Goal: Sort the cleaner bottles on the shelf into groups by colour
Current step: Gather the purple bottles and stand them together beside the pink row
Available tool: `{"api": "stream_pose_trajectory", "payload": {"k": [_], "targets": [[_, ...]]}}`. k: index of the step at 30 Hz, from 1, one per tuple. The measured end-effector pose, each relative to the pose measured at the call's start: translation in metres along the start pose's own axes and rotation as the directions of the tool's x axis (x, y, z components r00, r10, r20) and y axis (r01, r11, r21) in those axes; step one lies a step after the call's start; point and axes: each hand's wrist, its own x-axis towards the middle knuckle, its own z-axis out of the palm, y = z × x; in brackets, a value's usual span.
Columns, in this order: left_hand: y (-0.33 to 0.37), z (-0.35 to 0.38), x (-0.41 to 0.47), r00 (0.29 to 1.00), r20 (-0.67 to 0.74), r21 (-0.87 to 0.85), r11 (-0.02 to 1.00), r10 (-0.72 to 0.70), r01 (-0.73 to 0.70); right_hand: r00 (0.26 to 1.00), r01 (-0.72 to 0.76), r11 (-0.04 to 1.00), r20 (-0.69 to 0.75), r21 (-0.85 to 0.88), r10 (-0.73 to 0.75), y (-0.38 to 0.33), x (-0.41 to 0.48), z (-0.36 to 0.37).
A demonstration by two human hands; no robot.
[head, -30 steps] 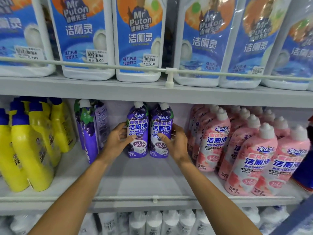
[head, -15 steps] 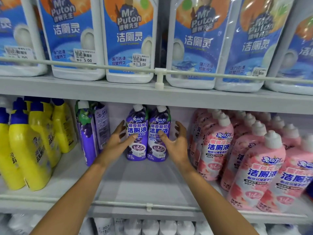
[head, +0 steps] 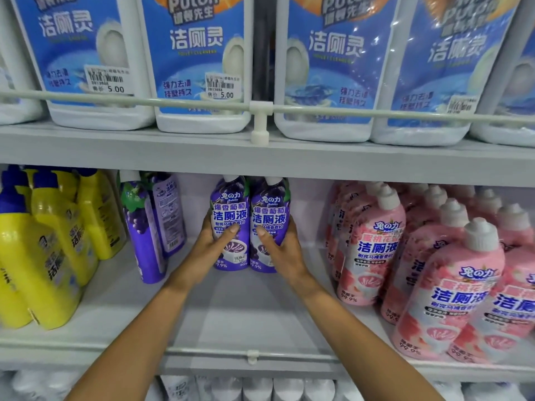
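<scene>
The left hand (head: 212,247) grips the left purple bottle (head: 231,209), its thumb lying across the front label and its fingers curled round the bottle's left side. The right hand (head: 282,251) holds the right purple bottle (head: 270,211) in mirror fashion, thumb on the label and fingers round the right side. These two stand upright and touch each other, far back on the middle shelf (head: 231,319) near its rear wall. It cannot be told whether their bases rest on the shelf or are just off it. To the left, with a gap between, a second purple pair (head: 150,227) stands turned side-on and slightly tilted. Further left is a group of yellow bottles (head: 46,256) with blue caps. To the right, apart from the held pair, pink bottles (head: 376,250) with white caps run in rows from the far wall to the near edge. On the shelf above, white jugs (head: 199,68) with blue labels sit behind a white rail (head: 144,100). Below the near edge, the tops of white bottles (head: 257,389) show.
</scene>
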Motion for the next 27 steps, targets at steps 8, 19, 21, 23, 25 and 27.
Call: {"api": "stream_pose_trajectory", "payload": {"k": [8, 19, 21, 23, 25, 27], "targets": [[-0.013, -0.007, -0.002, 0.999, 0.017, 0.137, 0.989, -0.05, 0.048, 0.999, -0.054, 0.992, -0.008, -0.116, 0.053, 0.002, 0.004, -0.005], [-0.02, -0.011, 0.004, 0.995, -0.042, 0.106, 0.99, -0.086, 0.09, 0.996, -0.092, 0.989, -0.003, -0.112, 0.092, 0.001, -0.001, -0.004], [-0.019, -0.011, 0.004, 0.995, -0.039, 0.101, 0.99, -0.095, 0.098, 0.995, -0.099, 0.987, -0.001, -0.13, 0.1, 0.001, -0.001, -0.005], [-0.015, -0.012, 0.003, 0.993, -0.038, 0.094, 0.989, -0.113, 0.116, 0.994, -0.109, 0.982, 0.009, -0.153, 0.112, -0.003, -0.002, -0.005], [-0.01, -0.014, 0.002, 0.991, -0.045, 0.096, 0.987, -0.123, 0.127, 0.993, -0.114, 0.978, 0.019, -0.175, 0.119, -0.009, -0.004, -0.007], [-0.005, -0.017, 0.002, 0.99, -0.046, 0.105, 0.985, -0.136, 0.14, 0.992, -0.108, 0.974, 0.036, -0.199, 0.118, -0.016, -0.005, -0.009]]}}
